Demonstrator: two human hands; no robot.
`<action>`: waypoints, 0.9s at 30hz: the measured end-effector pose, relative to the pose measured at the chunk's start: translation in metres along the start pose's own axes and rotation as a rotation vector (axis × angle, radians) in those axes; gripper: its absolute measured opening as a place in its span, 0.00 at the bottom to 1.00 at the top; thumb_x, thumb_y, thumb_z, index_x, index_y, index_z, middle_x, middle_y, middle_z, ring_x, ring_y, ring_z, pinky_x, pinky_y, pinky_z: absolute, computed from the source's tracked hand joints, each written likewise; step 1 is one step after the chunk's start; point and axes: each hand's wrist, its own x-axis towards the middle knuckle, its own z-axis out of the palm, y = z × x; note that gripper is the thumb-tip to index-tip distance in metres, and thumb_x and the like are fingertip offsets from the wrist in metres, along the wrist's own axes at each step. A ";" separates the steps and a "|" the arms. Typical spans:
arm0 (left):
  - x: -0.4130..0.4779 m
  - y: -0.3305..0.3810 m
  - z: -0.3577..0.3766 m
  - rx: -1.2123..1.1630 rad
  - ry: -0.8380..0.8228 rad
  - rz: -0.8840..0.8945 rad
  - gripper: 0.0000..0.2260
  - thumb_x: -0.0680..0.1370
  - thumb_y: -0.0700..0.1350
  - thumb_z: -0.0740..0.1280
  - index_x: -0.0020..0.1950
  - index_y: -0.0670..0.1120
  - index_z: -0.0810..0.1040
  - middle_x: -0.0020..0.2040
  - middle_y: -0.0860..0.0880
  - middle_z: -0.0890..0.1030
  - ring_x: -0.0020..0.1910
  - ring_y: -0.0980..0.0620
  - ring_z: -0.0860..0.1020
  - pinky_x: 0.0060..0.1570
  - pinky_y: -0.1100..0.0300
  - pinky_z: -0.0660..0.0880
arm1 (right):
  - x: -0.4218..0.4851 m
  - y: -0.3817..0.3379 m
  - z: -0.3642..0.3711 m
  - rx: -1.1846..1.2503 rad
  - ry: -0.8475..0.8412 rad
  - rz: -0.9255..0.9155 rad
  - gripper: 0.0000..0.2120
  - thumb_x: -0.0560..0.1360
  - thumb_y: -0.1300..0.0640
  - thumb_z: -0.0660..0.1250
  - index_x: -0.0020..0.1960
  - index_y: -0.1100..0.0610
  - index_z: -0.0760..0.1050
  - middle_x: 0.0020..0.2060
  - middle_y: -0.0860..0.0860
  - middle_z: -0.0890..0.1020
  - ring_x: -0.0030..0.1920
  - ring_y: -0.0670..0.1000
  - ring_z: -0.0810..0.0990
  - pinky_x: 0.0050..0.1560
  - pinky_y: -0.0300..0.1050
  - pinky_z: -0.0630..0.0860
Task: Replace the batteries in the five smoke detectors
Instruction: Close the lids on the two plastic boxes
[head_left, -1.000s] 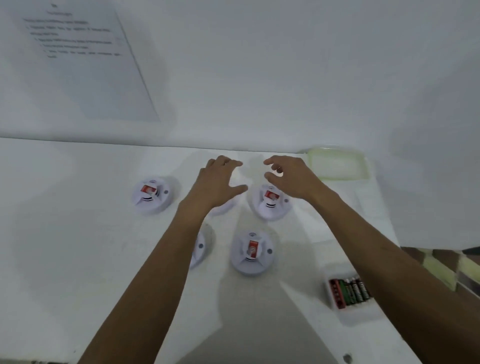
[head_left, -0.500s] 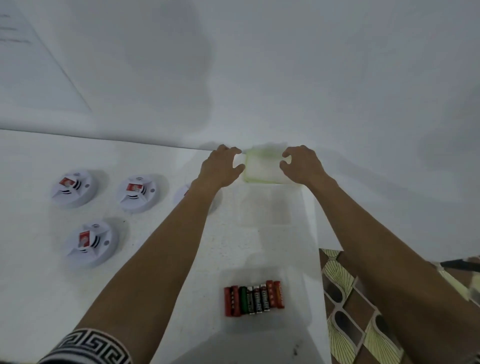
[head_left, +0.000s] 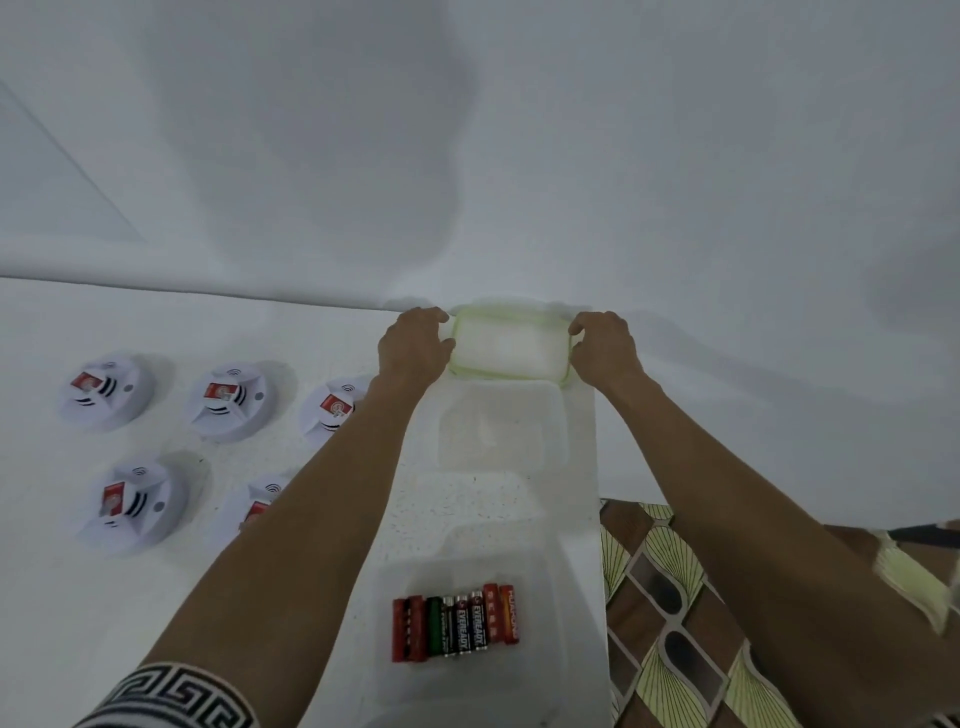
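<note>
Smoke detectors (head_left: 106, 392), 5 in all, lie on the left of the tabletop (head_left: 52, 597), 3 in a far row and 2 nearer, each with a red label on top. The left forearm hides part of 2 of them. Both arms stretch forward, almost straight, to the far edge by the wall, where a green-rimmed container (head_left: 509, 343) sits. The left grip (head_left: 415, 348) holds its left end with the fingers curled round the rim. The right grip (head_left: 605, 348) holds its right end the same way. Batteries (head_left: 457, 621) lie side by side in a clear tray (head_left: 540, 675), near, between the forearms.
</note>
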 end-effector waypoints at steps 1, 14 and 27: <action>-0.001 0.000 0.001 -0.007 0.010 0.001 0.17 0.76 0.49 0.67 0.65 0.50 0.74 0.61 0.48 0.77 0.58 0.47 0.76 0.55 0.53 0.72 | 0.000 0.002 0.000 0.027 0.009 0.002 0.17 0.72 0.71 0.60 0.59 0.62 0.77 0.56 0.62 0.76 0.54 0.59 0.77 0.46 0.41 0.68; -0.013 0.002 -0.029 -0.313 0.158 -0.024 0.19 0.76 0.41 0.65 0.67 0.48 0.72 0.54 0.53 0.80 0.54 0.52 0.77 0.51 0.59 0.68 | -0.014 0.002 -0.026 0.796 0.103 0.169 0.21 0.74 0.62 0.68 0.67 0.57 0.73 0.47 0.56 0.84 0.44 0.52 0.82 0.54 0.48 0.80; -0.120 -0.013 -0.065 -0.626 0.195 0.002 0.10 0.76 0.43 0.65 0.57 0.49 0.78 0.43 0.51 0.81 0.41 0.51 0.82 0.46 0.47 0.80 | -0.126 -0.015 -0.074 1.045 0.069 0.086 0.06 0.73 0.54 0.73 0.49 0.54 0.83 0.44 0.52 0.85 0.39 0.49 0.76 0.43 0.44 0.74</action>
